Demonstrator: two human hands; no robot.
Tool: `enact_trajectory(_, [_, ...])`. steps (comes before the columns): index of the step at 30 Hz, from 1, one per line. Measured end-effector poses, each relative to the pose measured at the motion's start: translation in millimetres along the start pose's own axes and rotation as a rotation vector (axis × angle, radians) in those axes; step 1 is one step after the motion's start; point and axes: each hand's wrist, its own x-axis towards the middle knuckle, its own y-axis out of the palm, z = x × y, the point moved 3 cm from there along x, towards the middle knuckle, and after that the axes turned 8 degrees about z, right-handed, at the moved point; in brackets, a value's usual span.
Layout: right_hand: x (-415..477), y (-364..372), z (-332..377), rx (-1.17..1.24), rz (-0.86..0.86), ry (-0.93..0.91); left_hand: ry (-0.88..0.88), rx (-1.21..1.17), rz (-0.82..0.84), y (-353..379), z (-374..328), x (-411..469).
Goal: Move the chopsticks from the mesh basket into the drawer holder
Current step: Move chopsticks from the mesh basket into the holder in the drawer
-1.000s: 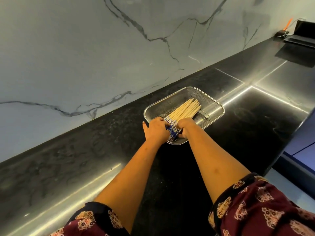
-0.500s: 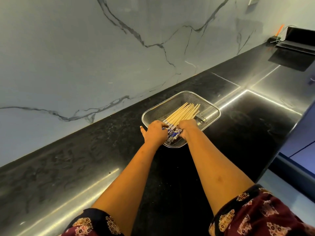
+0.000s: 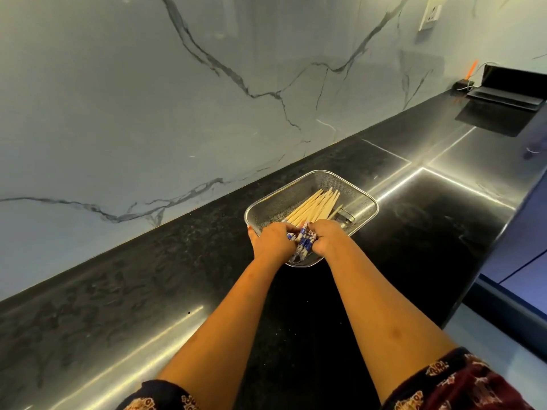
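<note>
A rectangular steel mesh basket [image 3: 359, 199] sits on the black counter [image 3: 177, 279] near the marble wall. In it lies a bundle of pale wooden chopsticks [image 3: 316, 206] with blue-and-white patterned ends, tips pointing away from me. My left hand [image 3: 273, 240] and my right hand [image 3: 327, 238] are both inside the basket's near end, fingers curled around the patterned ends from either side, pressing the bundle together. The drawer holder is not in view.
A marble backsplash [image 3: 148, 113] rises behind the counter. At the far right stand a black device with an orange piece [image 3: 503, 87] and a wall socket [image 3: 429, 13]. The counter edge drops to blue cabinet fronts [image 3: 515, 273] on the right.
Both hands have closed in tighter on the patterned ends, gathering the chopsticks into a narrower bundle. The camera has tilted up a little.
</note>
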Motion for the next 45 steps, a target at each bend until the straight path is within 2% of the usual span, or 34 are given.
enact_trajectory(5, [4.4,1.0,-2.7,0.057,0.052,0.016,0.088,0.241,-0.039,-0.9,-5.3,-5.9])
enact_trajectory(7, [8.3,1.3,-3.4,0.056,0.078,0.018,0.1,0.24,-0.058,-2.3,-7.3,-7.3])
enact_trajectory(9, [0.1,2.1,-2.6,0.068,0.112,0.012,0.077,0.107,-0.08,-3.7,-4.6,-5.6])
enact_trajectory(15, [-31.2,7.8,-3.1,0.084,0.306,-0.051,0.008,-0.646,-0.192,-11.7,10.2,-3.7])
enact_trajectory(23, [-66.6,8.9,-7.6,-0.057,0.663,-0.054,0.006,-1.099,0.051,-17.5,8.3,-3.6])
enact_trajectory(27, [-76.8,6.1,-9.8,-0.171,0.745,-0.062,0.051,-1.319,0.091,-22.3,6.2,-11.7])
enact_trajectory(29, [-80.6,2.5,-10.7,-0.178,0.752,-0.077,0.05,-1.344,0.083,-22.1,4.2,-15.9])
enact_trajectory(35, [-90.9,-15.1,-28.5,-0.08,0.688,-0.066,-0.013,-1.55,-0.101,-26.0,4.4,-22.5])
enact_trajectory(38, [-94.8,-27.4,-41.6,0.122,0.559,-0.046,-0.024,-1.602,-0.167,-29.7,8.2,-27.0])
enact_trajectory(41, [-97.2,-32.1,-53.0,0.362,0.419,-0.106,-0.018,-1.643,-0.217,-28.0,6.6,-36.0])
enact_trajectory(45, [-104.4,-27.0,-64.3,0.654,0.331,-0.148,0.005,-1.694,-0.222,-18.6,-7.0,-47.8])
